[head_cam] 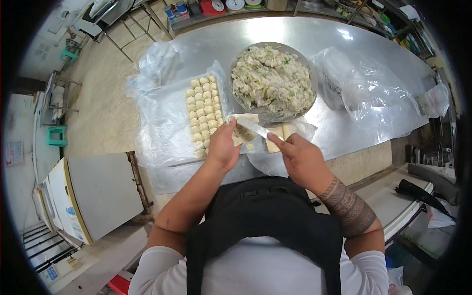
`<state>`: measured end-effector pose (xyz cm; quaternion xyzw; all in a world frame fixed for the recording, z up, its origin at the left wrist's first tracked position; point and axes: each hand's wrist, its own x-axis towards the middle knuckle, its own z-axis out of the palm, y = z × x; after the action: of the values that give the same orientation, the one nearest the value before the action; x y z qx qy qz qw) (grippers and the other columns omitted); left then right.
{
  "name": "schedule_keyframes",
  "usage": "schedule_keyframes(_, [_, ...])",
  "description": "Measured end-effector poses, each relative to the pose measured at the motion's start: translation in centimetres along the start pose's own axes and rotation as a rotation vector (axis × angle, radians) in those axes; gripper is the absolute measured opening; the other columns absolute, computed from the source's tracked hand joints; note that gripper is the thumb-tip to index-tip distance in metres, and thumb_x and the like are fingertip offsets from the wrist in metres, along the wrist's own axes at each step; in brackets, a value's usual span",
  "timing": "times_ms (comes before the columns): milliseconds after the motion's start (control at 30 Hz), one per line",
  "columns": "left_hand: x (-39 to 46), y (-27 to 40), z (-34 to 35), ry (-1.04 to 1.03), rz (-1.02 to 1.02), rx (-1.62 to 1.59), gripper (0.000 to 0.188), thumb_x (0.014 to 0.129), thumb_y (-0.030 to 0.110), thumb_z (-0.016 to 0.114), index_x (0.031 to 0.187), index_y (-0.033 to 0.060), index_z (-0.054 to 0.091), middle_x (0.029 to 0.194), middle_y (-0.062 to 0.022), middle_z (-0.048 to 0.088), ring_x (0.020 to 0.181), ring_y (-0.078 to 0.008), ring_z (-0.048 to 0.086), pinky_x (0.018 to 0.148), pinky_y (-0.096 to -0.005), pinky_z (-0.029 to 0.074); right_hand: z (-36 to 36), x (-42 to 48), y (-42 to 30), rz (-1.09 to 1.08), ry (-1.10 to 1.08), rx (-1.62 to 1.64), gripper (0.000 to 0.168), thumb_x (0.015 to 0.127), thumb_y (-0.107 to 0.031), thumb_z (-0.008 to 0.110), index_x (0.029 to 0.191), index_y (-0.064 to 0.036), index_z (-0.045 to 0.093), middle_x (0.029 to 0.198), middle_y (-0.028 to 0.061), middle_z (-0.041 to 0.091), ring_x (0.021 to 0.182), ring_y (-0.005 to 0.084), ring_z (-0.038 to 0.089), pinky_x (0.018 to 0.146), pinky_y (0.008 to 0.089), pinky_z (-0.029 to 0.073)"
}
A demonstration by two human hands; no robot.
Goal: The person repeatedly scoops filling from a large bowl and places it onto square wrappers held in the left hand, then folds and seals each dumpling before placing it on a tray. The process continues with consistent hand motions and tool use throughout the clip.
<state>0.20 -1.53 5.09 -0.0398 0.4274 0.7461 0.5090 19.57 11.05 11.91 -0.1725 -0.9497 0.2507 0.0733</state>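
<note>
In my left hand lies a thin pale dough wrapper, its top edge showing beyond the thumb. My right hand grips the handle of a flat metal spreading blade, which crosses over the wrapper. Whether the blade touches the wrapper cannot be told. To the left, several rows of small filled dumplings sit close together on a plastic-lined tray. A wide round bowl heaped with pale filling flecked with green stands just beyond my hands. Stacked square wrappers lie beside my right hand, partly hidden.
The stainless steel table bears crumpled clear plastic bags at right and more plastic sheeting at far left. Dial scales stand on a back shelf. A white chest-like appliance is at my left, with a green stool beyond.
</note>
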Motion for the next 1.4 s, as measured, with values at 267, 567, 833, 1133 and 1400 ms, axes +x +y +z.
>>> schedule_keyframes(267, [-0.1,1.3,0.0,0.045,0.064,-0.192,0.044,0.114,0.033,0.039,0.147,0.0039,0.044,0.136,-0.0148,0.060,0.125,-0.0323,0.059,0.109,-0.0548,0.047,-0.8,0.2,-1.5,0.017,-0.064,-0.029,0.050,0.093,-0.005,0.063,0.140,-0.021,0.067,0.087,0.0093,0.058,0.070,0.0297,0.063,0.063,0.0425,0.053])
schedule_keyframes(567, [-0.5,2.2,0.1,0.052,0.235,-0.263,0.038,0.113,0.038,0.041,0.132,0.0072,0.053,0.111,-0.0076,0.064,0.103,-0.0256,0.063,0.096,-0.0485,0.053,3.8,1.6,-3.8,-0.019,-0.090,-0.085,0.052,0.091,-0.007,0.063,0.141,-0.019,0.064,0.090,0.0115,0.058,0.071,0.0314,0.065,0.060,0.0434,0.055])
schedule_keyframes(833, [-1.6,6.9,-5.3,-0.391,0.215,0.372,0.062,0.086,0.006,0.064,0.145,-0.0016,0.047,0.139,-0.0128,0.061,0.128,-0.0261,0.061,0.107,-0.0434,0.051,-5.9,7.6,-4.9,-0.126,-0.159,0.132,0.043,0.088,-0.003,0.067,0.128,-0.017,0.075,0.079,0.0141,0.060,0.076,0.0335,0.061,0.074,0.0443,0.050])
schedule_keyframes(1133, [-4.7,12.1,-4.6,-0.561,0.279,1.266,0.030,0.084,0.020,0.083,0.103,0.0035,0.068,0.092,-0.0041,0.070,0.086,-0.0143,0.066,0.081,-0.0299,0.053,-8.0,10.5,-8.7,-0.140,-0.586,0.119,0.040,0.089,-0.003,0.067,0.126,-0.014,0.076,0.085,0.0154,0.067,0.080,0.0349,0.066,0.074,0.0421,0.052])
schedule_keyframes(1400, [0.9,14.1,-13.2,0.060,0.094,0.477,0.020,0.095,0.021,0.077,0.093,0.0044,0.065,0.090,-0.0061,0.067,0.060,-0.0070,0.048,0.052,-0.0244,0.041,-4.9,7.3,-3.9,0.221,-0.197,0.252,0.038,0.093,-0.004,0.066,0.130,-0.006,0.071,0.099,0.0201,0.073,0.079,0.0269,0.066,0.076,0.0381,0.054])
